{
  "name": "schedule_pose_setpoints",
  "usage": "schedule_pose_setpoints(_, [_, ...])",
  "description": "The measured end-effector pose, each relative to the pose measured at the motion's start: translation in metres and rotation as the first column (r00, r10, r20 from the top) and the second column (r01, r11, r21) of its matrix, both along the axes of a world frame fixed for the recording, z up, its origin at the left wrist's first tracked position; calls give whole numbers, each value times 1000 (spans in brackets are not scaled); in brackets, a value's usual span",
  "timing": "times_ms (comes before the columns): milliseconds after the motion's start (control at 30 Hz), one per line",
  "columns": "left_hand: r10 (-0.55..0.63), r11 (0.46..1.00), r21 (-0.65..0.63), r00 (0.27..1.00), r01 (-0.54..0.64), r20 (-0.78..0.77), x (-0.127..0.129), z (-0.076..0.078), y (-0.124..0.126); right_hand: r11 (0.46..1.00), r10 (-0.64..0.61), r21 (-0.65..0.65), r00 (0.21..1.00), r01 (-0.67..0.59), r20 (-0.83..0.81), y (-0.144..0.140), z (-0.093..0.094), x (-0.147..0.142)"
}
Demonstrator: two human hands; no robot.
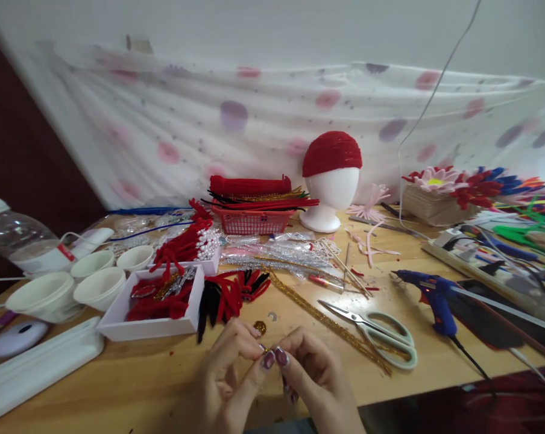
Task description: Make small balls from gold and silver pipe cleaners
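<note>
My left hand (225, 377) and my right hand (313, 377) meet at the near edge of the wooden table (141, 374). Their fingertips pinch one small gold piece (264, 348) between them; most of it is hidden by the fingers. A round gold bead (260, 327) lies on the table just beyond my left fingers. A long gold pipe cleaner (327, 320) runs diagonally past my right hand. Green-handled scissors (376, 334) lie to the right of it.
A white tray (152, 325) with red pieces, several white cups (98, 288), a red basket (253, 222) of pipe cleaners, a foam head (332, 190) with a red cap, a blue glue gun (435, 295) with its cord, and a plastic bottle (19, 238).
</note>
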State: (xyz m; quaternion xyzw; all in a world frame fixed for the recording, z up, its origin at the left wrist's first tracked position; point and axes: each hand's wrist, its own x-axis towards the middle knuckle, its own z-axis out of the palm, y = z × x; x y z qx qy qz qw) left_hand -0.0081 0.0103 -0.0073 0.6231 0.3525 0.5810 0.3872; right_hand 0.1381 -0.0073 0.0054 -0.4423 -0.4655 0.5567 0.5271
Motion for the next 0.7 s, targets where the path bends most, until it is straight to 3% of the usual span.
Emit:
schedule_pose_setpoints(67, [102, 991, -93, 990, -93, 99, 11, -9, -6, 998, -58, -35, 996, 55, -74, 0, -3, -6])
schedule_pose_setpoints(100, [101, 988, -132, 988, -85, 117, 15, -11, -8, 997, -65, -37, 995, 62, -82, 0, -4, -7])
schedule_pose_setpoints(167, [48, 982, -185, 995, -31, 90, 16, -13, -10, 999, -46, -22, 998, 45, -47, 0, -5, -4])
schedule_pose_setpoints(267, [-68, 970, -237, 996, 52, -62, 3, -6, -5, 998, 7, 68, 990, -16, 138, -1, -4, 6])
schedule_pose_setpoints(367, [-187, 934, -346, 947, 89, -261, -15, 5, 4, 985, 30, 145, 912, -97, 410, 0, 1, 17])
schedule_pose_setpoints(467, [-289, 894, -438, 871, 96, -398, -24, 13, 10, 968, 103, 128, 810, -215, 578, 2, 9, 24])
schedule_pose_setpoints(533, [-298, 890, -450, 837, 70, -458, -24, 15, 12, 956, 140, 112, 759, -271, 636, 3, 17, 27])
schedule_pose_setpoints(700, [-245, 902, -432, 817, -6, -523, -13, 16, 9, 938, 94, 151, 650, -312, 754, 5, 30, 29])
